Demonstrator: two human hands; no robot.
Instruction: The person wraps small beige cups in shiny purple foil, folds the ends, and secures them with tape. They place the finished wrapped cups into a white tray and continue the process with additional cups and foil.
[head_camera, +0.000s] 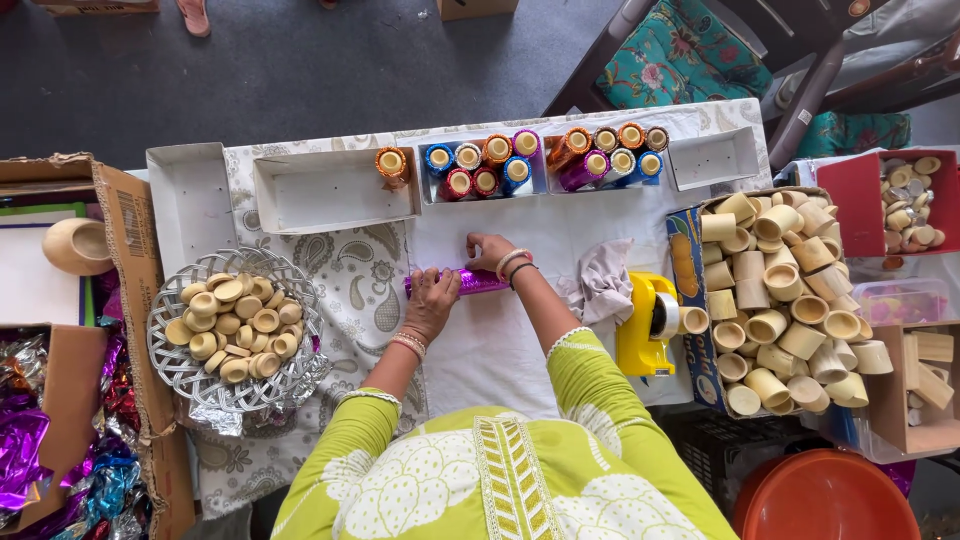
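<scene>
A lime-green garment printed with large white floral shapes is worn, with a vertical embroidered band in gold and white set down its middle. The short sleeves are edged with white trim. Above the left hand (432, 303), several thin bangles in pink and gold are seen at the wrist. Just behind the right hand (489, 252), red and white bangles and a dark band are worn.

Head view, steeply down over table (560, 235)
</scene>
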